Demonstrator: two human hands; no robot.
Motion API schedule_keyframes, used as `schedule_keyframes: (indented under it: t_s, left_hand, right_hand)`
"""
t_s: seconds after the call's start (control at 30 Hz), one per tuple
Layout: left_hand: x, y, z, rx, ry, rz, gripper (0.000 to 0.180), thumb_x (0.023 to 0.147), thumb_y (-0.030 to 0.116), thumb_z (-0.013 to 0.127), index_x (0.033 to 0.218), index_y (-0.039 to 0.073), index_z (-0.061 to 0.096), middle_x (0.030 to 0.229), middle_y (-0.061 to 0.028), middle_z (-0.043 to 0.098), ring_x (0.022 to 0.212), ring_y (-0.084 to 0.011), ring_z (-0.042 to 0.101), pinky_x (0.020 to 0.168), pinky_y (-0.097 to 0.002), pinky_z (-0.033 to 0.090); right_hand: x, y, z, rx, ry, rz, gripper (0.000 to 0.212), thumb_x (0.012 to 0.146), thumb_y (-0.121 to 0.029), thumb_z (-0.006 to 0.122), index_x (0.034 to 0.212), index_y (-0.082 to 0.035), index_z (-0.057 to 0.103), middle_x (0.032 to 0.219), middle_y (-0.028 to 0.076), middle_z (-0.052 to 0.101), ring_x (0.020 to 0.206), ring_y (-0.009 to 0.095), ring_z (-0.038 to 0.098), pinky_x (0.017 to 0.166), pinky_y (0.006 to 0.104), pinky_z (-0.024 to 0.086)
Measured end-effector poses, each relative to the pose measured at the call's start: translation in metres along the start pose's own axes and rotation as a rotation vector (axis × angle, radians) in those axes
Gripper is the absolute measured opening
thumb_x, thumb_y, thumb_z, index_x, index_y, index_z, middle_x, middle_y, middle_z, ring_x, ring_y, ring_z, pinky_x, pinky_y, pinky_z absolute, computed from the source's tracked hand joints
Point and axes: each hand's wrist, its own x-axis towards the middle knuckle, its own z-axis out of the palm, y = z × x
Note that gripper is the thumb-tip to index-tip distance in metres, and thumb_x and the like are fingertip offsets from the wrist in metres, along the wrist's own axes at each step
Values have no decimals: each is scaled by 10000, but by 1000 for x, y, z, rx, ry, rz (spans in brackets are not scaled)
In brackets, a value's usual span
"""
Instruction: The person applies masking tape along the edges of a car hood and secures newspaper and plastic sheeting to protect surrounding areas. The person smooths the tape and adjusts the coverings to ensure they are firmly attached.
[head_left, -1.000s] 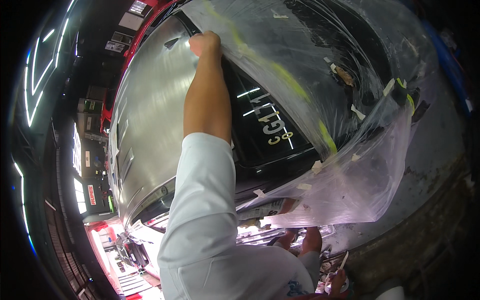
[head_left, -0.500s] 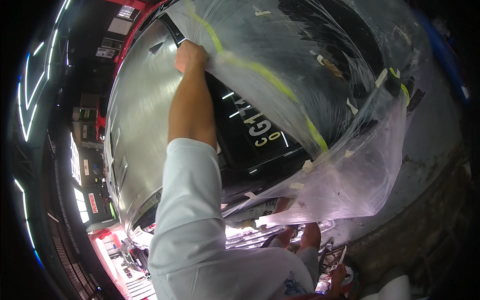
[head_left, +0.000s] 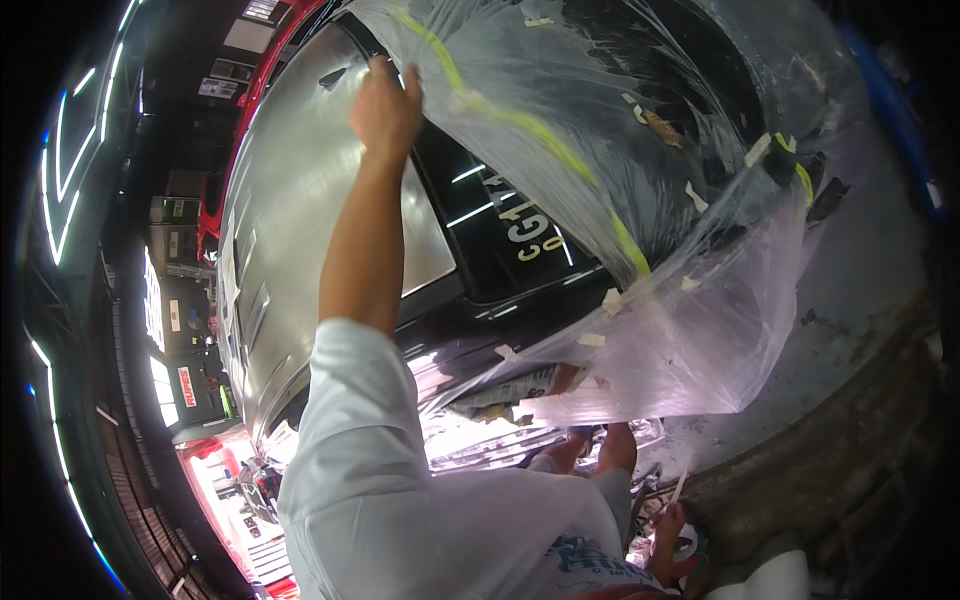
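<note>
My left hand [head_left: 387, 112] is stretched far out over the car, at the upper corner of its dark rear window [head_left: 490, 225]. Thumb and fingers stand apart, and nothing shows between them. Just right of it lies the edge of clear plastic masking film [head_left: 560, 110], with yellow-green tape [head_left: 530, 128] running along it. Beneath my left forearm is the dull silver roof panel [head_left: 290, 210]. Low at the right, my right hand [head_left: 667, 525] is closed on what looks like a roll of tape [head_left: 687, 545]; a narrow pale strip [head_left: 680, 487] sticks up there.
Pale tape pieces [head_left: 612, 301] hold the film, which hangs down the car's near side. Printed paper [head_left: 515, 392] covers part of the body below the window. Grey floor [head_left: 850, 300] lies to the right. Light tubes [head_left: 60, 450] run along the far left.
My left hand's closed fingers have loosened, and the thumb now stands apart. The left arm has swung slightly left, uncovering more roof. The view has shifted a little.
</note>
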Motion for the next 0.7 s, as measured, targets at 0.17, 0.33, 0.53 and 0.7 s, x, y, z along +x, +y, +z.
schedule_keyframes:
  t_s: [0.17,0.33,0.53,0.7]
  left_hand:
    - [-128,35,-48,-529,-448,-277,477,907,403,773,861,-69,713,746,-278,719,727,-407,753,737,-463,592]
    - [-160,69,-33,-835,-603,-670,329,915,245,803,834,-58,702,749,-152,740,576,-215,741,514,-311,575]
    - [-155,119,-60,-1035,-479,-908,124,967,57,628,1004,-56,592,919,-177,685,782,-251,736,656,-399,638]
    - [-173,107,2,-1342,-337,-1189,198,991,24,611,1143,-86,549,973,-192,658,801,-322,728,670,-477,654]
  right_hand:
    - [5,-21,13,-89,-80,-15,266,1098,-289,463,1176,-68,590,576,57,567,409,145,530,361,311,406]
    - [-20,-55,31,-121,-102,-140,270,1095,-269,467,1110,-54,630,580,73,593,403,154,531,373,319,425]
    - [-32,-50,27,-21,-39,-159,282,1096,-258,450,1114,-47,637,571,74,595,402,165,545,396,319,448]
    - [-49,-44,10,22,19,-148,281,1096,-246,449,1157,-50,642,583,73,600,425,163,565,401,310,444]
